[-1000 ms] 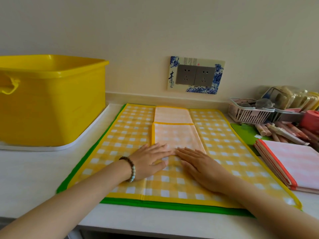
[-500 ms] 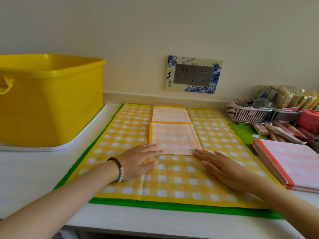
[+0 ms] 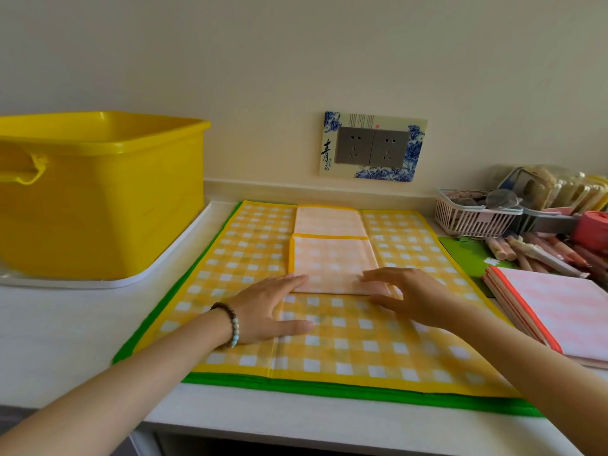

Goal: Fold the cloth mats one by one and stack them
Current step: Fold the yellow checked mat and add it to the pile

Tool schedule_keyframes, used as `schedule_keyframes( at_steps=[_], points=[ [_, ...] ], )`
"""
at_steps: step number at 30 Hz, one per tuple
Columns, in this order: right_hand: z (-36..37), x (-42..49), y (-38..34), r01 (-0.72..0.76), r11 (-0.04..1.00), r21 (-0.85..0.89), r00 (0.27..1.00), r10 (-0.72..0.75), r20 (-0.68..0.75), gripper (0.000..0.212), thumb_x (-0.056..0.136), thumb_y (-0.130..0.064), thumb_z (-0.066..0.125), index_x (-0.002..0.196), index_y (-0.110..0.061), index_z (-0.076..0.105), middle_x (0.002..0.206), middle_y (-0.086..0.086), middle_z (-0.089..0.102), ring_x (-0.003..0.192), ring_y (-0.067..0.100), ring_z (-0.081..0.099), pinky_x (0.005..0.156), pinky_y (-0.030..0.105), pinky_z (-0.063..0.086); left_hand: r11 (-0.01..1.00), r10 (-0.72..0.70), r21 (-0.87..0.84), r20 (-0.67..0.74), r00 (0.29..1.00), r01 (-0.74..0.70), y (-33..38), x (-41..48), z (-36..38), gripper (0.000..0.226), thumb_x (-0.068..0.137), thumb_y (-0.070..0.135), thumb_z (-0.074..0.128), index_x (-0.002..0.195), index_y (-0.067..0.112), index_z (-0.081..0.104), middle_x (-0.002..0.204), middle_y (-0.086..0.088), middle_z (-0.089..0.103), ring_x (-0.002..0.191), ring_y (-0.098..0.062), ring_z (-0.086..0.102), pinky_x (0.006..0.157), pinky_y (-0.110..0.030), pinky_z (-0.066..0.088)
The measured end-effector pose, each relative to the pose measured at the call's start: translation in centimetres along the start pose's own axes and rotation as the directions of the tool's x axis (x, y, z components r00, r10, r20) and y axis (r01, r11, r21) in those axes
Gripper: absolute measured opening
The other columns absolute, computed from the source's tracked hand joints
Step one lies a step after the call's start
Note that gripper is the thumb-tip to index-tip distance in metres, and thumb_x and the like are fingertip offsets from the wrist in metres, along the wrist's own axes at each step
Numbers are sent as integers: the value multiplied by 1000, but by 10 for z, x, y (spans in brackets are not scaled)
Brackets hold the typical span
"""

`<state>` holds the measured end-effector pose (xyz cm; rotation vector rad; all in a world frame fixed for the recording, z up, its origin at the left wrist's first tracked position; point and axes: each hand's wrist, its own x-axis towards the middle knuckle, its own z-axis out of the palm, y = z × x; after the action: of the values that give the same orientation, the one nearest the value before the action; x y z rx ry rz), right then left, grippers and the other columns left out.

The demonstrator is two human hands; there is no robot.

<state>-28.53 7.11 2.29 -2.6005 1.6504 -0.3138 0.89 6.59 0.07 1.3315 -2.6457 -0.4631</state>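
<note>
Two bare hands rest on a yellow checked mat (image 3: 362,343) spread flat on a white counter (image 3: 49,340). A green mat (image 3: 296,386) lies under it, showing as a border at six and nine o'clock.

On the yellow mat, from its centre up to twelve o'clock, lies a folded mat (image 3: 332,261), pale peach with yellow edging, in two panels, one behind the other.

The left hand (image 3: 269,311) lies flat, fingers straight and close together. Its fingertips touch the folded mat's corner at seven o'clock. A beaded bracelet (image 3: 230,324) circles that wrist.

The right hand (image 3: 408,297) is spread and slightly arched, holding nothing. Its fingertips (image 3: 370,276) reach the folded mat's corner at five o'clock, and its thumb lies on the yellow mat.

At nine o'clock of the mats stands a large yellow tub (image 3: 98,199) on a white tray (image 3: 131,281). At twelve o'clock, on the wall, is a double socket (image 3: 373,146) with a blue-patterned surround.

At three o'clock lies a stack of folded mats (image 3: 559,307), pink on top with a red edge. Beyond it, at two o'clock, are a white basket (image 3: 473,218) and a row of sticks (image 3: 543,251) too blurred to identify.
</note>
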Motion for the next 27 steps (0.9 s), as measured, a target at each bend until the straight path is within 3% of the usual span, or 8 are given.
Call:
schedule_keyframes(
  at_steps=[4, 9, 16, 17, 19, 21, 23, 27],
  points=[
    [1, 7, -1, -2, 997, -82, 1000, 3, 11, 37, 91, -29, 56, 127, -33, 55, 128, -13, 59, 115, 13, 56, 93, 25, 42, 997, -51, -63, -20, 998, 50, 1, 0, 0, 94, 72, 77, 46, 147, 39, 5, 156, 13, 9, 143, -3, 8, 115, -29, 15],
    [1, 10, 0, -63, 997, -43, 997, 61, -40, 31, 96, -29, 50, 124, -32, 61, 120, -7, 66, 109, 18, 62, 87, 26, 45, 989, -85, -126, -49, 995, 79, 0, 0, 1, 96, 64, 86, 34, 146, 40, 13, 155, 14, 12, 141, -2, 12, 114, -27, 17],
    [-13, -31, -11, 63, 998, -30, 996, -65, -66, 29, 93, -28, 56, 120, -37, 62, 113, -15, 67, 100, 8, 66, 83, 17, 48, 994, -10, -107, -123, 992, -3, -2, 3, 0, 90, 68, 84, 30, 143, 35, 31, 151, 18, 23, 133, 11, 5, 117, -26, 14],
    [-15, -39, -14, 89, 996, -18, 994, -90, -66, 29, 92, -29, 56, 119, -38, 63, 112, -17, 67, 99, 6, 66, 83, 17, 50, 996, 13, -88, -121, 993, -24, -3, 3, 0, 77, 77, 74, 41, 142, 35, 31, 151, 19, 22, 135, 9, 5, 118, -28, 14],
    [-20, -56, -21, 133, 991, 18, 988, -132, -77, 29, 92, -31, 56, 118, -39, 63, 111, -21, 66, 101, 1, 63, 82, 9, 47, 997, 78, -1, -118, 990, -79, -3, 3, -1, 59, 92, 27, 55, 143, 36, 27, 152, 18, 19, 136, 7, 3, 117, -23, 9],
    [-23, -71, -27, 187, 981, 51, 979, -182, -96, 28, 92, -34, 55, 118, -40, 63, 109, -27, 64, 102, -4, 60, 78, 2, 44, 986, 125, 117, -87, 988, -115, 1, 2, -4, 78, 87, -8, 44, 143, 39, 19, 152, 19, 14, 137, 7, -1, 115, -16, 2],
    [-24, -83, -32, 251, 966, 69, 960, -239, -146, 29, 92, -42, 51, 118, -41, 63, 107, -31, 62, 98, -7, 62, 76, 7, 50, 967, 163, 208, -52, 985, -149, 6, 2, -7, 91, 79, -20, 33, 142, 41, 8, 154, 17, 12, 141, 2, 2, 114, -14, 0],
    [-23, -91, -30, 280, 959, 31, 939, -267, -216, 37, 90, -52, 49, 123, -41, 58, 111, -25, 65, 96, -6, 63, 79, 15, 53, 954, 198, 233, -17, 980, -189, 12, -4, -9, 93, 76, -23, 30, 146, 35, 15, 154, 16, 13, 143, -2, 11, 107, -6, 1]
  ],
)
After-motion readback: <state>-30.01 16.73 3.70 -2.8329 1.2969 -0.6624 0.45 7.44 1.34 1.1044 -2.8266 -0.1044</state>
